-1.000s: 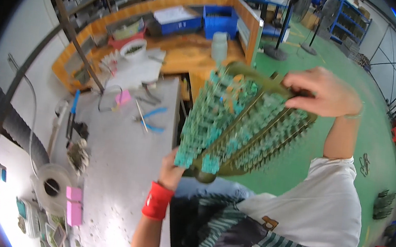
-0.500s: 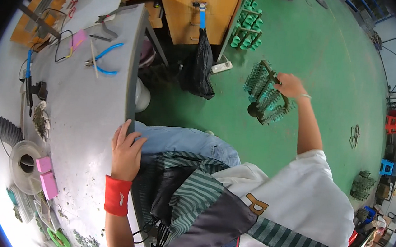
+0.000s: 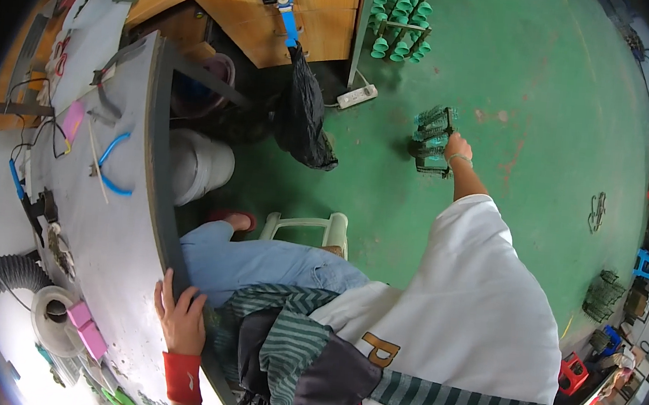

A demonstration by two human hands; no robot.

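Note:
My right hand (image 3: 459, 147), arm stretched out to the far right, grips the side of a dark-framed rack (image 3: 432, 143) carrying rows of small teal-green pieces. The rack is at or just above the green floor; whether it touches cannot be told. The fingers are curled round its frame and partly hidden. My left hand (image 3: 181, 320), with a red wristband above it, rests on the near edge of the grey worktable (image 3: 121, 245). Its fingers are spread and it holds nothing.
Another rack with green cups (image 3: 401, 22) stands on the floor farther off. A black bag (image 3: 305, 115) hangs from the wooden drawers, beside a white power strip (image 3: 358, 96). A white bucket (image 3: 203, 167) and a pale stool (image 3: 307, 224) are near my legs. Blue-handled pliers (image 3: 113, 166) lie on the table.
My right hand has carried the rack lower, toward the floor and away from me. My body leans further over, and the stool and my foot have come into view. My left hand stays on the table edge.

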